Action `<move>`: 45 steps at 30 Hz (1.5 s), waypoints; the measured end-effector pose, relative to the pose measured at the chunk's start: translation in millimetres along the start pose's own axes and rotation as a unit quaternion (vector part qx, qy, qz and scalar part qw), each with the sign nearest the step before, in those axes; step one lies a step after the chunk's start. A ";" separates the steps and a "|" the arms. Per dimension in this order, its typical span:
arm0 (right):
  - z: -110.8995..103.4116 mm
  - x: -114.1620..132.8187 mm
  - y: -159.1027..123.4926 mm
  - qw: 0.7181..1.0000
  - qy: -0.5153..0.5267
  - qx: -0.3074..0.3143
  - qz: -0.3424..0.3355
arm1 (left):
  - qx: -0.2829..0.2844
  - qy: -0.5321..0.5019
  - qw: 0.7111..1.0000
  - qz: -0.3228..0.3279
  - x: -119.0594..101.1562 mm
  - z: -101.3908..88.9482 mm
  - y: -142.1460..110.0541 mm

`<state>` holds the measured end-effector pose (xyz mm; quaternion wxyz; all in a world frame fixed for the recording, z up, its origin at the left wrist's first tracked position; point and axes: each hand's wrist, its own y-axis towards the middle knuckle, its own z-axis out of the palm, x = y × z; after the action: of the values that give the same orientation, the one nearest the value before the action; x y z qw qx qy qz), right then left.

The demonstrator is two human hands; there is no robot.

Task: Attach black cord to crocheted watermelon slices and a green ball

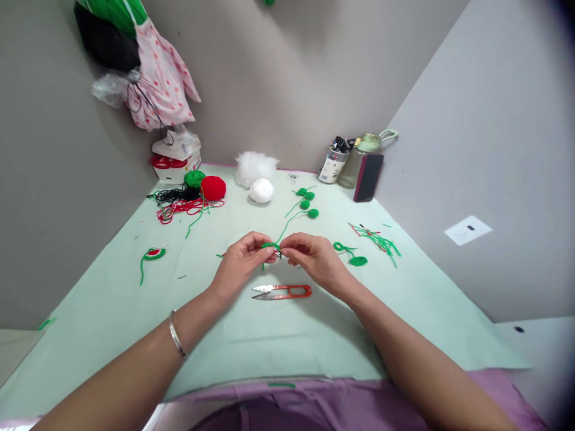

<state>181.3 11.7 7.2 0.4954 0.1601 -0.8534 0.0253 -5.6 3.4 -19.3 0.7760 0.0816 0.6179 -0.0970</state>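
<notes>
- left hand (242, 257): thumb and fingers pinching a small green crochet piece (270, 245), held up over the middle of the table
- right hand (313, 254): fingertips closed on the same bit from its other side, pretty much touching the left ones
- orange-handled snips (290, 291) lying just below the hands, blades apart, pointing left
- green leaf shape (358, 261) right of the right hand, yarn scraps (380, 242) past it
- red and green semicircle (154, 254) off left
- further back, red yarn ball (213, 188), white ball (261, 191), fluffy stuffing (255, 168)

Grey walls (314, 78), white wall plate (468, 230), pale green table (278, 344).
</notes>
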 end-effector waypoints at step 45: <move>-58.9 2.6 14.1 0.924 0.351 -0.142 0.045 | 0.085 -0.014 0.991 -0.100 -0.7 -2.3 2.4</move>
<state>225.2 36.2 40.9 0.7793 0.0305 -0.6257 -0.0193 -7.3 6.3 -19.1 0.7613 0.0835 0.6015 -0.2273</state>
